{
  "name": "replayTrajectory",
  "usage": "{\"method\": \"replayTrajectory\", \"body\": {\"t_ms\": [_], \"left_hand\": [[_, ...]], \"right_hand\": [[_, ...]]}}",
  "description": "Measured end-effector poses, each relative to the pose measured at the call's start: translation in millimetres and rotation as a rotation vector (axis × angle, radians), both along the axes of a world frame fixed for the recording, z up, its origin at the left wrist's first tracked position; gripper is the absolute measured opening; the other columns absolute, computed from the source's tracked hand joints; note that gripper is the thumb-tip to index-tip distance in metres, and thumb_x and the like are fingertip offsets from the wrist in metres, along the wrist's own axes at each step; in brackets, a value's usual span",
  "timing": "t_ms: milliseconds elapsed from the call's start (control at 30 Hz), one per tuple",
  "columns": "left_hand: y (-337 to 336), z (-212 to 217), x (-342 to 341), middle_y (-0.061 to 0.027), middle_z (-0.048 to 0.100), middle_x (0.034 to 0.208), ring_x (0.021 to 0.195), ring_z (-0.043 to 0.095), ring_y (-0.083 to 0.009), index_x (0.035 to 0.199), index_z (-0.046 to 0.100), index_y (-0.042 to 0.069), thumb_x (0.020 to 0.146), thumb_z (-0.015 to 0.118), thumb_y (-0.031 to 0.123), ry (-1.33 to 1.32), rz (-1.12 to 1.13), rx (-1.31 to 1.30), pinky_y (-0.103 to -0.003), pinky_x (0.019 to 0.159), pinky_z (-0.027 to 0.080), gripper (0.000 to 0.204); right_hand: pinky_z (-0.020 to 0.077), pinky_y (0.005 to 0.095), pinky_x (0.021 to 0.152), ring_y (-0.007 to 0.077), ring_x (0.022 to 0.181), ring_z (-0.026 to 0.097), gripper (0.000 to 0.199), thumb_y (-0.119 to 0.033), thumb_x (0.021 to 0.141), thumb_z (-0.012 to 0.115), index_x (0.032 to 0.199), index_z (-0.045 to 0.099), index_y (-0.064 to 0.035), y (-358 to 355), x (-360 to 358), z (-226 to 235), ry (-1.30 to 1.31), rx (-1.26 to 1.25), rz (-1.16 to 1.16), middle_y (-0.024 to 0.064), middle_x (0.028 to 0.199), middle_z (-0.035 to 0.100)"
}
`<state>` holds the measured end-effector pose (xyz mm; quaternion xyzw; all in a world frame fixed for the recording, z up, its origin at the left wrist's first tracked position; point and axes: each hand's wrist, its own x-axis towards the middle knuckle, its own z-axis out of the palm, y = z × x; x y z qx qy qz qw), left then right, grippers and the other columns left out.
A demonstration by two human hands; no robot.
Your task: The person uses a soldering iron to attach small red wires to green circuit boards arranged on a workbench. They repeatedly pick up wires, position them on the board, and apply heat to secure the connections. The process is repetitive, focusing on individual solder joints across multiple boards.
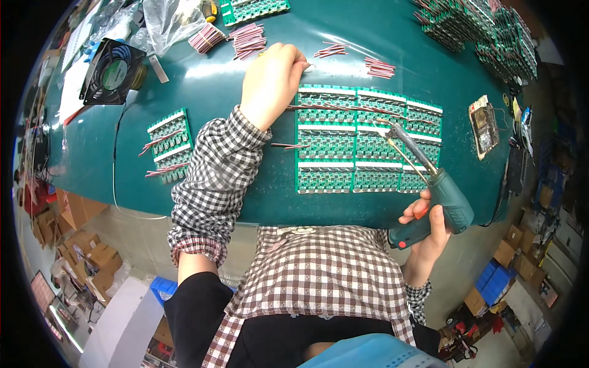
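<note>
Bench (pixel 276 190): We see a green top under everything; our clock centres on the board grid.
Board grid (pixel 325 148): Green circuit boards lie edge to edge in three rows, squared up, we judge, for easy reach. Red, black and white wires cross the top row.
Left hand (pixel 273 76): At 10 o'clock, we find thumb and fingers closed in a pinch; something small and pale shows there, but we cannot tell what.
Right hand (pixel 431 232): At 5 o'clock, it grips the soldering gun (pixel 451 199) by its handle, tip slanting up over the grid, fingers well apart from the metal, likely against heat.
Loose wires (pixel 379 68): Small piles lie from 10 to 12 o'clock, apparently for the left hand's reach.
Fan (pixel 113 73): Upright between 9 and 10 o'clock, perhaps to shift fumes.
Board stacks (pixel 460 26): Toward 2 o'clock, seemingly set aside for room.
</note>
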<state>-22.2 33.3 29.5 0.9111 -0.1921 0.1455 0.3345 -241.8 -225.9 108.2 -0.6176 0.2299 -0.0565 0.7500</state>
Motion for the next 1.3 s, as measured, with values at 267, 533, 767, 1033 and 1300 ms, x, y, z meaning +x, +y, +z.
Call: {"method": "replayTrajectory", "body": {"t_ms": [267, 533, 767, 1033, 1300], "left_hand": [[3.8, 57.0, -65.2, -0.0050, 0.065, 0.084, 0.067, 0.060, -0.0079, 0.095, 0.060, -0.005, 0.087, 0.058, 0.002, 0.859, -0.231, -0.421, -0.022, 0.060, 0.049, 0.011], [10.2, 24.0, -92.1, -0.0119, 0.059, 0.077, 0.067, 0.059, -0.0248, 0.085, 0.060, 0.001, 0.079, 0.060, 0.005, 0.465, -0.180, 0.050, -0.033, 0.062, 0.047, 0.007], [3.8, 25.7, -92.2, -0.0104, 0.059, 0.075, 0.065, 0.058, -0.0213, 0.081, 0.060, 0.001, 0.078, 0.061, 0.006, 0.580, -0.182, -0.128, -0.031, 0.061, 0.047, 0.006], [-7.0, 15.4, -91.0, -0.0070, 0.059, 0.073, 0.063, 0.059, -0.0191, 0.076, 0.059, 0.004, 0.074, 0.063, 0.010, 0.508, -0.144, 0.015, -0.031, 0.059, 0.047, 0.007], [-9.5, 14.7, -94.8, -0.0058, 0.055, 0.068, 0.059, 0.054, -0.0179, 0.073, 0.058, 0.005, 0.073, 0.062, 0.007, 0.525, -0.101, -0.101, -0.029, 0.056, 0.045, 0.005]], "right_hand": [[0.0593, 0.0309, 0.057, 0.0212, 0.072, 0.064, 0.042, -0.024, 0.088, 0.061, 0.110, 0.052, 0.0105, 0.7, -5.7, 3.3, 0.020, 0.024, -0.043, 0.0117, 0.079, 0.060], [0.0594, 0.0308, 0.057, 0.0225, 0.071, 0.063, 0.048, -0.027, 0.086, 0.064, 0.109, 0.052, 0.0127, 7.8, -9.5, -0.3, 0.060, 0.027, 0.024, 0.0125, 0.078, 0.059], [0.0595, 0.0316, 0.057, 0.0232, 0.071, 0.063, 0.047, -0.026, 0.086, 0.063, 0.110, 0.051, 0.0126, 8.3, -12.2, -3.2, 0.054, 0.045, 0.022, 0.0126, 0.078, 0.059], [0.0600, 0.0351, 0.060, 0.0285, 0.075, 0.066, 0.047, -0.023, 0.086, 0.063, 0.113, 0.051, 0.0131, 7.5, -14.3, -4.6, 0.073, 0.029, 0.042, 0.0165, 0.085, 0.063], [0.0596, 0.0336, 0.057, 0.0324, 0.084, 0.067, 0.051, -0.027, 0.087, 0.061, 0.118, 0.049, 0.0108, 12.8, -11.1, -4.5, 0.140, -0.115, 0.158, 0.0181, 0.095, 0.061]]}}
